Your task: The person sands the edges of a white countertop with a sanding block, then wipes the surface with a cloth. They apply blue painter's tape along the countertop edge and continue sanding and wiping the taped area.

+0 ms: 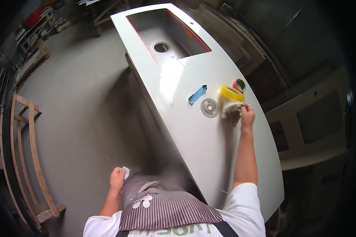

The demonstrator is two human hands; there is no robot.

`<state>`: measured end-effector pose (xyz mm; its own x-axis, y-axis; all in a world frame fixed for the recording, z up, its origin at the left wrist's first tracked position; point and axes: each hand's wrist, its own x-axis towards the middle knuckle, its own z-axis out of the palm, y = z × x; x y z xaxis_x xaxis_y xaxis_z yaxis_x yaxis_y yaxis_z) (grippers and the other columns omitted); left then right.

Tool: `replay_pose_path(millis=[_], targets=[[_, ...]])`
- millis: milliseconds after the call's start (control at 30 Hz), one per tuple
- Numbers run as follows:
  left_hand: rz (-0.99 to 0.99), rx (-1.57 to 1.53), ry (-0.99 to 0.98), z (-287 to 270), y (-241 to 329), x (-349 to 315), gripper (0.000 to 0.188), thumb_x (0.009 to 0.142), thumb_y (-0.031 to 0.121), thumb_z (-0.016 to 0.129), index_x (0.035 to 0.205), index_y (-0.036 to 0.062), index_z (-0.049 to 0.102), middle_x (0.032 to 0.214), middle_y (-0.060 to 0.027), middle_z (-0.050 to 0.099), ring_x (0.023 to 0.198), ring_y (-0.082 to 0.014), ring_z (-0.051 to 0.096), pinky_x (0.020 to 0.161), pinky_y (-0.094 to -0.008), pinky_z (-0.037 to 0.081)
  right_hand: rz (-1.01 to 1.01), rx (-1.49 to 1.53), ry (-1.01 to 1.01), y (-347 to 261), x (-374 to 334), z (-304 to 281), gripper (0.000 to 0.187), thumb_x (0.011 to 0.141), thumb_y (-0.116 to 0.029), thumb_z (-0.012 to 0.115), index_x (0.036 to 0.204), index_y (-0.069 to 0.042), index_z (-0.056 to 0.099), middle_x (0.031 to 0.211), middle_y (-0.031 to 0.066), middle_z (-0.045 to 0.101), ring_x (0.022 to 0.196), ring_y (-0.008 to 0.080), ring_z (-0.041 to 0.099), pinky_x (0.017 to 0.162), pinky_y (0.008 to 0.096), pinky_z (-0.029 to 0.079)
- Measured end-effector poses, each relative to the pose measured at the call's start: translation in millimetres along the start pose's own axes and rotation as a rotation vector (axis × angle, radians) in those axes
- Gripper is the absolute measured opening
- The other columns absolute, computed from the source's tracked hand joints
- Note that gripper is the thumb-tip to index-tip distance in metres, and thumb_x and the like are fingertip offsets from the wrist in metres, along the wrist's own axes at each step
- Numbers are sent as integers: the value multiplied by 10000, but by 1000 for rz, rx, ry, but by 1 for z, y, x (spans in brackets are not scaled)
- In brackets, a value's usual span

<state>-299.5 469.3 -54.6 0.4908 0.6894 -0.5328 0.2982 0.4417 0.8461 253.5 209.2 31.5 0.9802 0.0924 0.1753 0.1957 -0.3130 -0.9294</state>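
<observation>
While over the white countertop (209,150), right hand (247,115) gripping a rag (230,111), left hand (117,177) fisted around white paper (126,171).

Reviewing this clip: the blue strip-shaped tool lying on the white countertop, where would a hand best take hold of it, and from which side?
Probably across the middle of the blue tool, pinching its two long edges from above. It lies flat and slanted on the white countertop, apart from the clear disc, so both edges look free. The right hand, holding a rag, is nearest.
</observation>
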Motion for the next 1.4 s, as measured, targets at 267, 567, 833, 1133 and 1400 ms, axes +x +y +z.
replay_pose_path(millis=[267,567,833,1133,1400], targets=[[-52,108,-165,-1,37,81,201,953,239,598,804,119,536,647,46,513,518,-55,439,444,-227,370,-84,575,228,-154,-94,-121,208,938,-116,456,1102,-61,571,990,42,609,901,137,591,798,273,470],[-23,156,-360,5,90,120,202,957,233,581,804,103,557,655,42,513,543,-46,442,458,-226,345,-178,523,172,-193,-211,-78,190,906,-108,478,1053,-65,590,1009,50,601,949,149,580,891,304,458],[-28,172,-384,-32,80,135,201,951,237,595,804,112,541,655,44,505,549,-55,438,479,-233,370,152,-938,-310,-59,-281,93,779,868,-498,574,1475,-64,348,1570,190,183,1465,362,111,1154,566,28],[-103,179,-344,-83,69,138,203,948,239,583,800,111,530,632,36,492,509,-76,449,446,-254,377,-152,-1026,-292,-66,-243,227,784,819,-477,648,1465,-127,371,1564,139,246,1462,337,162,1145,621,56],[-63,150,-449,-56,92,122,196,964,237,574,811,129,515,647,50,480,497,-58,424,430,-235,362,-238,-1038,-284,-49,-285,174,703,823,-304,666,1462,-251,377,1551,39,307,1451,253,235,1128,641,108]])
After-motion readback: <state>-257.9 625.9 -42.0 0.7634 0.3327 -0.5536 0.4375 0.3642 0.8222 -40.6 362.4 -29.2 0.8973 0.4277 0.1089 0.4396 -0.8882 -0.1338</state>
